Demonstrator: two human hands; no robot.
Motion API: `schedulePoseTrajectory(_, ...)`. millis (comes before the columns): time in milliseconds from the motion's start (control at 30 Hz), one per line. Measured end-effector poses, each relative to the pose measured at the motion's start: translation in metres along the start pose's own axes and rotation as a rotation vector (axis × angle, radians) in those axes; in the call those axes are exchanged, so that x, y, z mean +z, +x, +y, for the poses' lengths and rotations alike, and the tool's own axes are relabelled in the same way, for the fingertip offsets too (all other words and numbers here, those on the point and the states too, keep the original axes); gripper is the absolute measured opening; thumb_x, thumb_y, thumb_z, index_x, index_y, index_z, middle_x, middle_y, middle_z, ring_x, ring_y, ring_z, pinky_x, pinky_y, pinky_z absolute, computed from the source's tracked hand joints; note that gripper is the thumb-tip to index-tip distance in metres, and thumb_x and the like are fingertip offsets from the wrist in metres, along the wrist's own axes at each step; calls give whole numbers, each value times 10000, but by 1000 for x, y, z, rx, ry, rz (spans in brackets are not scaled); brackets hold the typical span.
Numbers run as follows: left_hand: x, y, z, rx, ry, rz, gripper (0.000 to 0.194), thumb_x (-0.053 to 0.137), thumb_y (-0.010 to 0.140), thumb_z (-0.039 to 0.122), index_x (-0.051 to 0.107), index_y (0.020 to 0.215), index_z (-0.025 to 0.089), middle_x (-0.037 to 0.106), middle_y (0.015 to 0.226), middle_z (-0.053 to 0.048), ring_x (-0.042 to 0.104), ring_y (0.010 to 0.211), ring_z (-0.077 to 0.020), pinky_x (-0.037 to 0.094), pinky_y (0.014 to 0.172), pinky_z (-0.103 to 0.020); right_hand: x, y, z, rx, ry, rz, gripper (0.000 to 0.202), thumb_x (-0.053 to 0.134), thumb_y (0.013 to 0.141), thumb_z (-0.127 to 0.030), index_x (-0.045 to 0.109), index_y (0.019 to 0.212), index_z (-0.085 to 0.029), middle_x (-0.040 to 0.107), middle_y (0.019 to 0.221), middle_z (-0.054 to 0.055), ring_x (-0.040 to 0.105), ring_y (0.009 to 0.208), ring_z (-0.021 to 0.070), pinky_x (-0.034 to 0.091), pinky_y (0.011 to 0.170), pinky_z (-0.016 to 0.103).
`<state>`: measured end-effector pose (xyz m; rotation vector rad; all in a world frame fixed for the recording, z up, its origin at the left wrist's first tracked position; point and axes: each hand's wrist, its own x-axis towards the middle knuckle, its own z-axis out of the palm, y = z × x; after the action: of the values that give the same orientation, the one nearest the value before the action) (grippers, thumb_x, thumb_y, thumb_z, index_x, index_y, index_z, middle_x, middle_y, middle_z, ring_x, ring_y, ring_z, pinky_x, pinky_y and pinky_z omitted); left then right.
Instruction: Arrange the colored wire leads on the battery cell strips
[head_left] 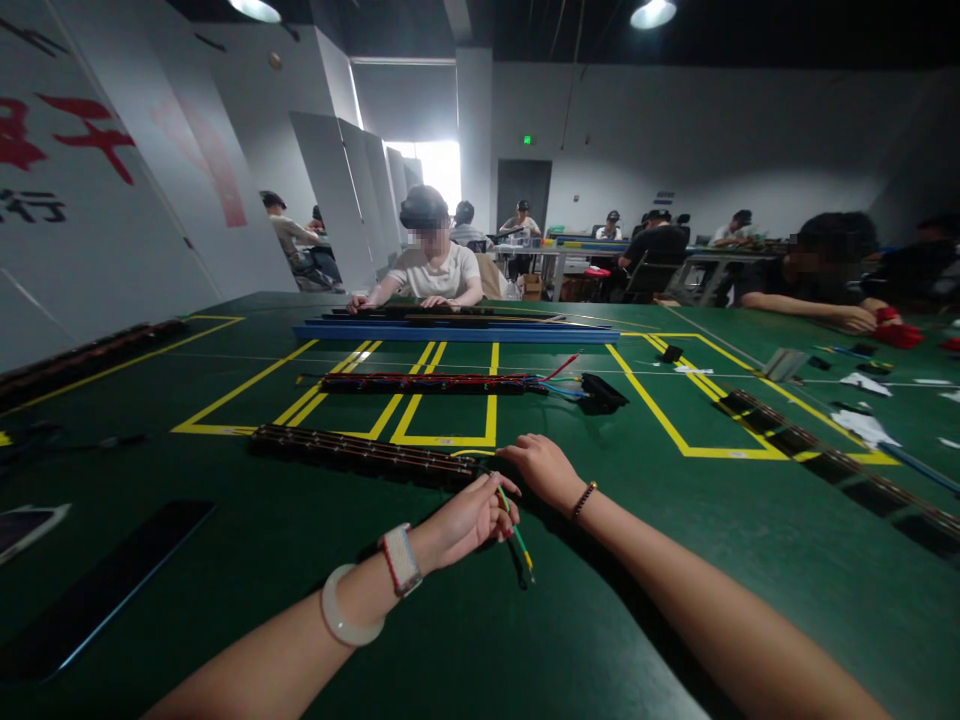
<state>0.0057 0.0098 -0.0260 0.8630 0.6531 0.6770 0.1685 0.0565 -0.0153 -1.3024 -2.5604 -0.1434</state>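
A long dark strip with copper-coloured lines (pixel 360 452) lies on the green table, its right end beside my hands. My left hand (pixel 476 512), palm turned up, has its fingers curled around a green-and-yellow wire (pixel 516 525). The wire's lower end, with a bare metal tip, hangs down past the fingers. My right hand (pixel 546 472) is palm down just to the right, fingers bent together. Its fingertips meet a thin yellow wire (pixel 472 453) that comes off the strip's end. Whether the two wires are one is hidden by the hands.
Beyond lies a second strip with red and blue wires (pixel 427 383) and a black connector (pixel 602 393). Blue rails (pixel 457 331) lie before a seated person (pixel 435 260). More strips (pixel 832 455) lie at right. A dark flat panel (pixel 112 590) and a phone (pixel 30 527) lie at left.
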Motion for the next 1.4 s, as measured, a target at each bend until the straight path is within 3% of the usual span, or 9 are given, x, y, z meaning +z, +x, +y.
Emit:
schedulePoseTrajectory(333, 12, -6, 1, 48, 209, 150, 247, 435, 850, 402, 411, 856, 156, 581, 678, -20, 521, 486, -77, 356, 457, -190, 6, -6, 5, -58, -5, 46, 261, 462, 886, -223, 600, 1101, -272, 555, 878, 51, 466, 826, 163, 312, 740, 275)
schedulePoseTrajectory(567, -1, -2, 10, 40, 799, 286, 286, 364, 852, 424, 456, 788, 161, 564, 560, 15, 364, 300, -58, 248, 352, -184, 7, -5, 4, -42, 30, 67, 278, 420, 901, -204, 590, 1115, -252, 556, 852, 55, 449, 827, 163, 307, 737, 274)
schedulePoseTrajectory(733, 1, -11, 14, 231, 1277, 437, 234, 445, 825, 379, 483, 696, 188, 483, 539, 14, 461, 446, -116, 306, 490, -220, 6, -5, 4, -34, 54, 63, 256, 431, 892, -191, 607, 1072, -233, 550, 844, 54, 448, 836, 159, 310, 738, 265)
schedulePoseTrajectory(867, 3, -14, 7, 303, 1467, 495, 238, 420, 842, 390, 497, 721, 199, 442, 558, -8, 510, 535, -182, 336, 594, -274, 9, -4, 4, -24, 68, 85, 259, 414, 898, -205, 609, 1066, -234, 552, 845, 53, 446, 831, 161, 314, 744, 272)
schedulePoseTrajectory(1067, -2, -12, -4, 409, 1347, 446, 275, 399, 847, 427, 506, 732, 201, 391, 551, -6, 520, 611, -209, 361, 642, -294, 9, -4, 2, -3, 114, 98, 260, 394, 907, -238, 612, 1047, -212, 561, 870, 58, 454, 843, 164, 317, 759, 285)
schedulePoseTrajectory(1167, 2, -15, -3, 445, 1279, 366, 264, 441, 832, 419, 524, 708, 202, 431, 569, -18, 497, 585, -182, 348, 626, -276, 4, -7, -3, 9, 180, 110, 298, 416, 897, -356, 585, 1093, -208, 567, 955, 66, 458, 900, 174, 318, 813, 310)
schedulePoseTrajectory(1267, 10, -19, 1, 468, 1196, 258, 272, 468, 822, 407, 525, 662, 195, 477, 587, -17, 455, 542, -140, 312, 573, -246, 1, -9, -9, 0, 236, 126, 474, 492, 821, -498, 517, 1191, -202, 545, 1089, 87, 432, 1006, 208, 293, 886, 352)
schedulePoseTrajectory(1333, 15, -20, 3, 420, 1111, 195, 313, 460, 823, 419, 491, 620, 183, 471, 564, 0, 420, 508, -113, 289, 523, -230, 0, -10, -11, 6, 256, 117, 574, 528, 781, -532, 475, 1238, -189, 527, 1147, 103, 408, 1057, 224, 273, 914, 368)
schedulePoseTrajectory(1400, 17, -19, 5, 286, 960, 130, 346, 437, 823, 454, 447, 615, 178, 445, 526, 25, 381, 450, -87, 275, 462, -213, 0, -8, -9, 34, 272, 90, 610, 552, 762, -530, 457, 1255, -183, 541, 1132, 104, 411, 1056, 223, 273, 912, 370)
